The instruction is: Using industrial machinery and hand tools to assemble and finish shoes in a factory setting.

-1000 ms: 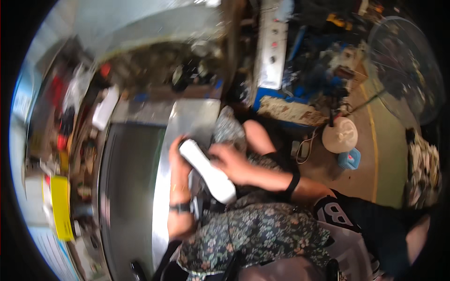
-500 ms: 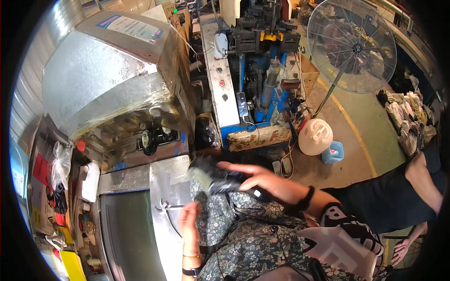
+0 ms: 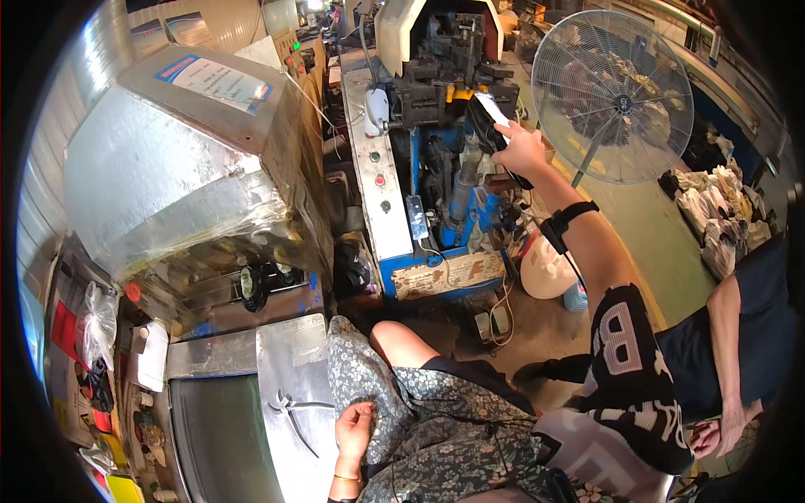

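My right hand (image 3: 520,153) is stretched far forward, its fingers closed around a long black shoe-like piece (image 3: 483,124) with a white face. This piece is up against the front of the dark machine head (image 3: 457,74), and my fingers hide part of it. Low in the view, my left hand (image 3: 354,430) rests by the floral apron (image 3: 411,419) over my lap. Its fingers are curled in, and the inside of the hand is hidden. Left of it, metal pincers (image 3: 289,406) with spread handles lie on the bare metal plate (image 3: 281,352).
A large metal-hooded machine (image 3: 176,142) stands at the left, beside a panel with buttons (image 3: 381,184). On the right are a tall fan (image 3: 622,104), a pale plastic drum (image 3: 547,270) and piled bags (image 3: 717,205). Another person's arm (image 3: 728,335) is at the right edge.
My right hand has moved from above my lap forward to the machine, carrying the black piece. My left hand has lowered and its fingers have curled. The view has shifted slightly.
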The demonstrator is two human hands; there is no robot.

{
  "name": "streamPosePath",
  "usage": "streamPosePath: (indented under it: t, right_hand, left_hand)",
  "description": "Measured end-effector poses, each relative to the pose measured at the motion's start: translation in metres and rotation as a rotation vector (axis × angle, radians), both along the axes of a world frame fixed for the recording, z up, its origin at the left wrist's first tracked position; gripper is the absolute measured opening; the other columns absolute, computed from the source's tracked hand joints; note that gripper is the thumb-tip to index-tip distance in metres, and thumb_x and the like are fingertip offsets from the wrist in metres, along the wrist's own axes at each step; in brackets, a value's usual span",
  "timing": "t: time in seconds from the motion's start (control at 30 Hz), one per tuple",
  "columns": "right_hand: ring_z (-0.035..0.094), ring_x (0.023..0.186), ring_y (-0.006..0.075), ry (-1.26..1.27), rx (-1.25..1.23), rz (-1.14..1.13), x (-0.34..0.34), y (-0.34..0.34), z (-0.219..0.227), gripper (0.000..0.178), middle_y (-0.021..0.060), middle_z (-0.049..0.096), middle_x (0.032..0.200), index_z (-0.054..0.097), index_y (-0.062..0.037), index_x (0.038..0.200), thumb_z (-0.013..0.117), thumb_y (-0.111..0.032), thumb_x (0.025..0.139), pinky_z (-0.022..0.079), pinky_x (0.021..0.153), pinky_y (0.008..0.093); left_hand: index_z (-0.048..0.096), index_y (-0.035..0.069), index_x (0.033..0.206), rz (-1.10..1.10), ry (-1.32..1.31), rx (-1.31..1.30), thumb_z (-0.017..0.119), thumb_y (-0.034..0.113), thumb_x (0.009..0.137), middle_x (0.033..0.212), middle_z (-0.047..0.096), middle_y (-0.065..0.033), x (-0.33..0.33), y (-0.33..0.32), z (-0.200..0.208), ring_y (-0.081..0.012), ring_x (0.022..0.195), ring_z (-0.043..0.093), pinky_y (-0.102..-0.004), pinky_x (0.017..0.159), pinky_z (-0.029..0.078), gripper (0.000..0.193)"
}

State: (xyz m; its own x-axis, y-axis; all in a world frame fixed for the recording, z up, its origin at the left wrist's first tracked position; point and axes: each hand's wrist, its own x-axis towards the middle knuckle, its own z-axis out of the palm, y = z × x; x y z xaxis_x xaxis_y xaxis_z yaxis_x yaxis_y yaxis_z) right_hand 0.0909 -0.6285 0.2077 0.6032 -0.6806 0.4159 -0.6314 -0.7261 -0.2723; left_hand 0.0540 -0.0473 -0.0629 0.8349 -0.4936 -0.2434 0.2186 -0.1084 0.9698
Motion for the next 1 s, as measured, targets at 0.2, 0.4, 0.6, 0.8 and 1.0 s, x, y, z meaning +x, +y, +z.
streamPosePath:
  t: [0.2, 0.4, 0.6, 0.8, 1.0]
  right_hand:
    - [0.042, 0.127, 0.0432, 0.178, 0.007, -0.013, 0.028, -0.005, 0.001, 0.077, 0.0055, 0.046, 0.150, 0.057, -0.0304, 0.138, 0.077, -0.027, 0.063, 0.042, 0.104, 0.0510]
    - [0.031, 0.134, 0.0498, 0.184, -0.040, -0.015, 0.030, -0.004, -0.040, 0.079, 0.0050, 0.038, 0.151, 0.049, -0.0300, 0.143, 0.076, -0.043, 0.070, 0.039, 0.103, 0.0607]
    - [0.025, 0.136, 0.0552, 0.061, -0.178, -0.048, 0.011, 0.026, -0.064, 0.068, 0.0083, 0.030, 0.156, 0.039, -0.0301, 0.148, 0.067, -0.039, 0.087, 0.039, 0.097, 0.0693]
    - [0.028, 0.134, 0.0549, 0.127, -0.149, -0.071, 0.025, 0.027, -0.064, 0.062, 0.0078, 0.030, 0.157, 0.040, -0.0303, 0.148, 0.062, -0.036, 0.090, 0.040, 0.098, 0.0667]
    - [0.029, 0.135, 0.0539, 0.195, -0.096, -0.089, 0.049, 0.010, -0.046, 0.066, 0.0063, 0.028, 0.159, 0.039, -0.0316, 0.149, 0.063, -0.034, 0.087, 0.041, 0.098, 0.0644]
  left_hand:
    - [0.068, -0.002, 0.103, 0.046, 0.042, -0.027, 0.059, 0.009, 0.099, 0.091, 0.070, -0.0038, 0.001, 0.001, -0.004, -0.0085, 0.075, 0.060, -0.0220, 0.072, 0.050, 0.014]
    - [0.068, -0.002, 0.103, 0.050, 0.077, -0.066, 0.059, 0.008, 0.099, 0.091, 0.070, -0.0047, 0.002, 0.000, -0.005, -0.0089, 0.075, 0.061, -0.0220, 0.072, 0.050, 0.013]
    - [0.067, -0.002, 0.105, 0.058, 0.093, -0.169, 0.059, 0.005, 0.098, 0.093, 0.070, -0.0055, 0.002, 0.003, -0.009, -0.0093, 0.077, 0.062, -0.0220, 0.074, 0.051, 0.013]
    - [0.067, -0.003, 0.106, 0.062, 0.090, -0.100, 0.059, 0.005, 0.098, 0.094, 0.070, -0.0060, 0.000, 0.007, 0.000, -0.0098, 0.077, 0.062, -0.0221, 0.075, 0.051, 0.014]
    - [0.067, -0.002, 0.101, 0.089, 0.112, -0.097, 0.058, 0.006, 0.098, 0.095, 0.069, -0.0081, 0.001, 0.005, -0.006, -0.0120, 0.076, 0.062, -0.0248, 0.075, 0.052, 0.012]
